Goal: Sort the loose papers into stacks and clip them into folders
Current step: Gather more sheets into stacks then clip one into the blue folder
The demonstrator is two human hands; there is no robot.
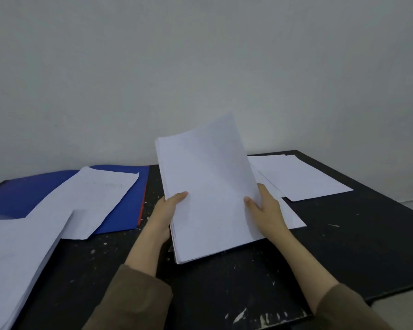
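A thick stack of white paper (210,186) is tilted up off the dark table, its lower edge near the tabletop. My left hand (166,214) grips its left edge, thumb on the front sheet. My right hand (265,208) grips the right edge the same way. An open blue folder (22,194) lies at the far left with a loose white sheet (91,198) across it. Another pile of white sheets (17,258) sits at the near left. More white sheets (300,177) lie flat at the far right.
The black table (343,246) is flecked with white paint marks. Its right edge runs diagonally at the right, with a pale floor beyond. A plain white wall stands right behind the table. A red edge shows under the blue folder's right side.
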